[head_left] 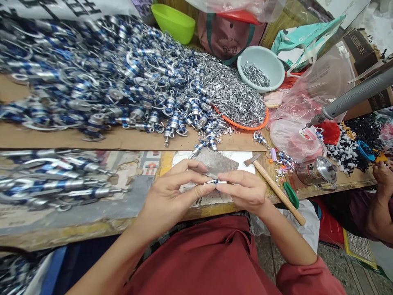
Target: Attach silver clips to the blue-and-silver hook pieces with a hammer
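Note:
My left hand point(176, 192) and my right hand point(245, 189) meet over the table, fingertips pinched on a small silver-and-blue metal part point(214, 181) held level between them. Most of the part is hidden by the fingers. Just behind the hands lies a grey metal plate point(217, 160) on a white sheet. Right of my right hand, a hammer point(278, 191) with a wooden handle rests across the table edge.
A big pile of blue-and-silver parts point(123, 73) covers the back left; more parts point(55, 180) lie front left. Small metal pieces point(239, 94) fill an orange-rimmed tray. A pale bowl point(278, 65), metal pot point(317, 171) and hanging screwdriver point(353, 96) are right. Another person's arm point(380, 209) shows far right.

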Demonstrator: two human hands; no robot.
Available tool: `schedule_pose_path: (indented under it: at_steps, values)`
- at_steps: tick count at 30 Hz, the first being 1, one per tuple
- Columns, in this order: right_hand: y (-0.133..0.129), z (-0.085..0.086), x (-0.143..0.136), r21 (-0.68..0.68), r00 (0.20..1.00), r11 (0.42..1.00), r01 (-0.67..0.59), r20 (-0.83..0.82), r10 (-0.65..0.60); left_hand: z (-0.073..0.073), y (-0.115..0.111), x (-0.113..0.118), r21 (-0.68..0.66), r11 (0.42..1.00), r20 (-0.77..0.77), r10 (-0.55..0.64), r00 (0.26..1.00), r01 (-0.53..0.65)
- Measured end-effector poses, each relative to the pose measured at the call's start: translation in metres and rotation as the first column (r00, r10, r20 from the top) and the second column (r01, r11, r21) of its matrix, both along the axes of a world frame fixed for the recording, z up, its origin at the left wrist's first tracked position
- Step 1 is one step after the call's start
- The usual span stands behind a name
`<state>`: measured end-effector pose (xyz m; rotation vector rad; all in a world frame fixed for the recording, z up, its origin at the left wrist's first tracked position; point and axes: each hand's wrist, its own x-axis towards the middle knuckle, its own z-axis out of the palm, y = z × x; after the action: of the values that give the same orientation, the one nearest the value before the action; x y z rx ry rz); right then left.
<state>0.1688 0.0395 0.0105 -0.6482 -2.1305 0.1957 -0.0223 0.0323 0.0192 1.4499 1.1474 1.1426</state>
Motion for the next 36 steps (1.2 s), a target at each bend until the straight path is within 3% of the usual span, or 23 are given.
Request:
schedule_pose_path:
  at_steps: [2, 6, 8, 13, 16, 18, 20, 22, 24, 29, 32, 36]
  values:
    - [-0.004, 0.0, -0.004, -0.069, 0.998, 0.997, 0.039, -0.044, -0.042, 0.0, -0.004, 0.005, -0.154, 0.988, 0.127, 0.023, 0.992, -0.003]
    - [-0.01, 0.001, -0.012, -0.157, 0.989, 0.981, 0.11, -0.082, -0.124, -0.004, -0.015, 0.02, -0.376, 0.909, 0.248, 0.287, 0.925, -0.181]
    - [-0.012, 0.002, -0.015, -0.2, 0.981, 0.969, 0.144, -0.096, -0.166, -0.006, -0.018, 0.025, -0.404, 0.889, 0.278, 0.344, 0.897, -0.216]
    - [-0.011, 0.012, -0.014, -0.379, 0.98, 0.916, 0.132, -0.088, -0.177, -0.008, -0.021, 0.027, -0.415, 0.888, 0.329, 0.351, 0.877, -0.2]
    - [0.007, 0.016, -0.006, -0.506, 0.994, 0.859, 0.086, -0.009, -0.105, -0.012, -0.02, 0.027, -0.42, 0.881, 0.323, 0.369, 0.871, -0.217]
    - [0.033, 0.014, 0.001, -0.49, 0.981, 0.85, 0.195, 0.095, -0.17, -0.014, -0.019, 0.027, -0.411, 0.888, 0.324, 0.354, 0.878, -0.206]
    - [0.066, 0.008, 0.004, -0.337, 0.88, 0.822, 0.46, 0.295, -0.371, -0.016, -0.018, 0.028, -0.4, 0.897, 0.313, 0.326, 0.892, -0.188]
    - [0.096, 0.0, 0.003, -0.183, 0.675, 0.75, 0.635, 0.603, -0.425, -0.016, -0.017, 0.028, -0.392, 0.904, 0.293, 0.299, 0.908, -0.171]
    - [0.116, -0.007, -0.004, -0.131, 0.571, 0.73, 0.671, 0.718, -0.397, -0.016, -0.017, 0.029, -0.387, 0.909, 0.284, 0.277, 0.918, -0.155]
    - [0.125, -0.011, -0.016, -0.108, 0.533, 0.744, 0.66, 0.765, -0.361, -0.018, -0.02, 0.03, -0.425, 0.899, 0.34, 0.267, 0.902, -0.106]
    - [0.125, -0.015, -0.009, -0.115, 0.565, 0.749, 0.653, 0.732, -0.38, -0.022, -0.02, 0.033, -0.436, 0.892, 0.376, 0.299, 0.877, -0.117]
    - [0.115, -0.016, 0.007, -0.316, 0.812, 0.77, 0.554, 0.41, -0.415, -0.027, -0.019, 0.034, -0.433, 0.886, 0.376, 0.343, 0.861, -0.164]
